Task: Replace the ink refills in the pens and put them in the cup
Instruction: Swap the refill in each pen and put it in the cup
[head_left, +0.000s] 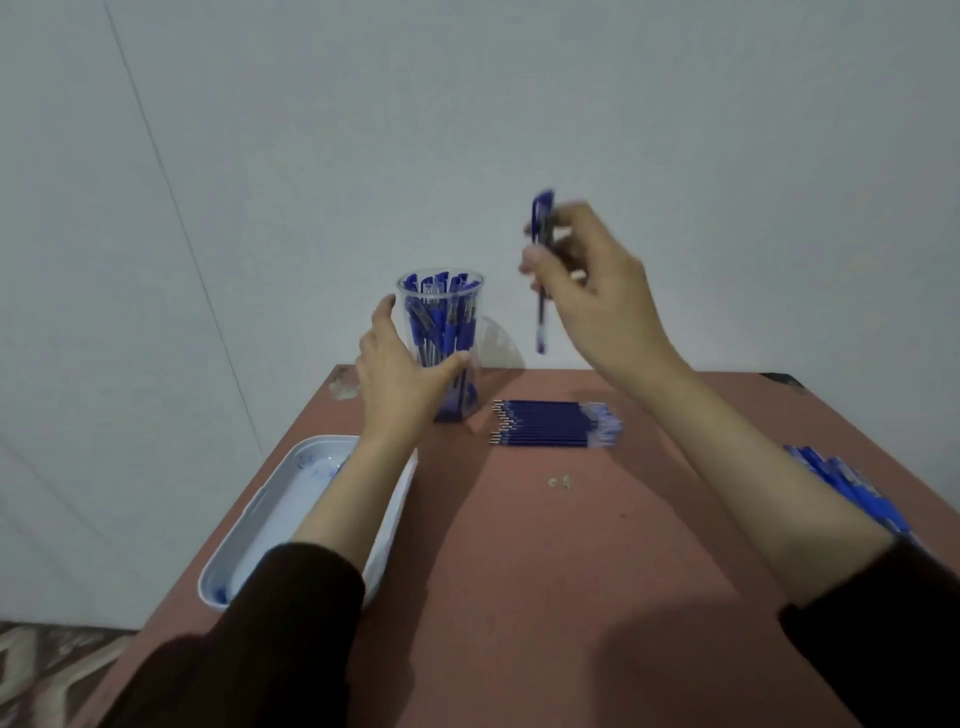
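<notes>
A clear plastic cup (448, 312) packed with several blue pens stands at the far edge of the brown table (519, 545). My left hand (397, 374) curls around the cup's left side, thumb against its front. My right hand (592, 296) is raised to the right of the cup and pinches a blue capped pen (541, 270), held almost upright with its tip down. A neat row of blue ink refills (556, 423) lies on the table below that hand.
A white oblong tray (291, 499) with blue ink stains sits at the table's left edge, partly under my left forearm. Several blue pens (847, 483) lie at the right edge. Small clear bits (560, 482) rest mid-table. A pale wall stands right behind the table.
</notes>
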